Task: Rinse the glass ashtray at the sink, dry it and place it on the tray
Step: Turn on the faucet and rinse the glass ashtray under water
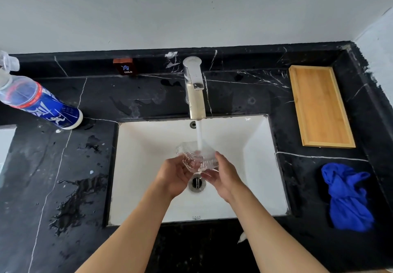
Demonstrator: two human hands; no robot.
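The clear ribbed glass ashtray (196, 155) is held tilted over the white sink (148, 145), under the stream of water running from the chrome faucet (194, 89). My left hand (175, 175) grips its left side and my right hand (223, 175) cups its right side and underside. Both hands are above the drain (197, 184). A wooden tray (319, 107) lies on the black counter at the back right. A crumpled blue cloth (348, 198) lies on the counter to the right of the sink.
A blue-labelled spray bottle (40, 102) stands on the counter at the far left. A small brown "COLD" sign (126, 67) sits on the back ledge. Water puddles (74, 200) lie on the black marble counter left of the sink.
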